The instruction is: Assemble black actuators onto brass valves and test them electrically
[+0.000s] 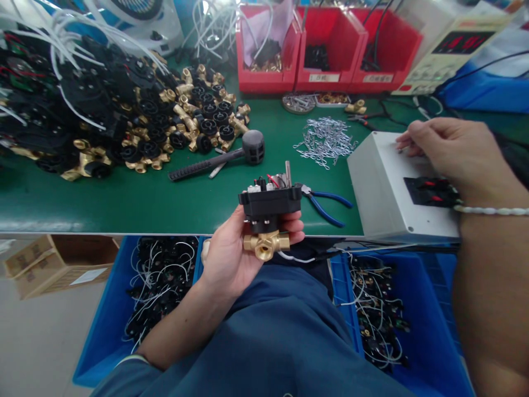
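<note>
My left hand [231, 253] is wrapped round a motorized brass valve [268, 242], held upright just off the front edge of the bench. Its black actuator housing is uncovered on top and shows a red wire, white connectors and an upright metal pin. A white cable runs from the valve toward the right. My right hand [448, 146] rests over the top of a light grey control box [382, 182], its fingers pinched together near the far edge. What those fingertips grip is hidden. Below them, a black terminal block [432, 191] with red parts sits on the box.
Blue-handled cutters [330, 205], a black mallet [252, 149] and a pile of metal clips [325, 139] lie on the green bench [165, 207]. Many brass valves [185, 116] crowd the left. Red bins [268, 77] stand behind. Blue crates [99, 331] of wired parts flank my lap.
</note>
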`<state>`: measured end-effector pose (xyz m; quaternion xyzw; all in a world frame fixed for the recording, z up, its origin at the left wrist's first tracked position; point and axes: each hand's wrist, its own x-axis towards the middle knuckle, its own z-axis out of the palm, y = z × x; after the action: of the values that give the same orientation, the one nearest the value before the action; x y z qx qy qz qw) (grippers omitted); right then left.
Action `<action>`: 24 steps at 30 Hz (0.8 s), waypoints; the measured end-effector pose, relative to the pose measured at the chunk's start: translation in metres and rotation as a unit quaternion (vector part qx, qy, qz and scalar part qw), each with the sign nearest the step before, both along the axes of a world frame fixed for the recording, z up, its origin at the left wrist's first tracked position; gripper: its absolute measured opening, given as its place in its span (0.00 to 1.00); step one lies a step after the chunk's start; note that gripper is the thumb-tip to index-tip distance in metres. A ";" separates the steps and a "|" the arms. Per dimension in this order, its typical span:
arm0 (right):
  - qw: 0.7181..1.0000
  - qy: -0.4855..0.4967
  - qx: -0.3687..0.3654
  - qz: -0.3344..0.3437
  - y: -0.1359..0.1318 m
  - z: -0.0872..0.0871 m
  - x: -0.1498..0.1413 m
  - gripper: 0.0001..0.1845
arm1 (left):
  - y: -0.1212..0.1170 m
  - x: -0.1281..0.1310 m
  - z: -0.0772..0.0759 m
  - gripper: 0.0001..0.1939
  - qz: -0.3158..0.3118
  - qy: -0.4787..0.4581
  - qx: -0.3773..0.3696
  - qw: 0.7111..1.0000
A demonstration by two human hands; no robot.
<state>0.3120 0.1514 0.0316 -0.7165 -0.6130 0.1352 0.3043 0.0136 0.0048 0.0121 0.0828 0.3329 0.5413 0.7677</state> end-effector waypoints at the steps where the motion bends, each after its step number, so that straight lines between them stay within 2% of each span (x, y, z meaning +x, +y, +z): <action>1: 1.000 -0.003 -0.001 -0.002 -0.001 0.001 -0.001 0.15 | 0.000 0.000 0.000 0.31 0.001 0.000 0.002 1.000; 8: 1.000 -0.008 -0.006 -0.004 0.000 -0.001 0.001 0.14 | -0.001 0.001 0.002 0.35 0.009 -0.029 0.005 1.000; 14: 1.000 -0.014 -0.001 0.002 0.005 -0.006 0.007 0.11 | 0.002 0.001 0.006 0.38 -0.002 -0.010 -0.011 1.000; 21: 1.000 -0.013 -0.007 -0.010 0.003 -0.004 0.004 0.10 | -0.001 0.001 0.000 0.31 0.020 0.026 -0.006 0.999; 24: 1.000 -0.027 -0.007 -0.009 0.003 -0.003 0.005 0.09 | -0.002 0.002 0.000 0.31 0.016 0.021 0.018 0.999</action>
<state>0.3167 0.1541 0.0281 -0.7272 -0.6138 0.1176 0.2840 0.0161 0.0029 0.0120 0.1023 0.3404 0.5579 0.7499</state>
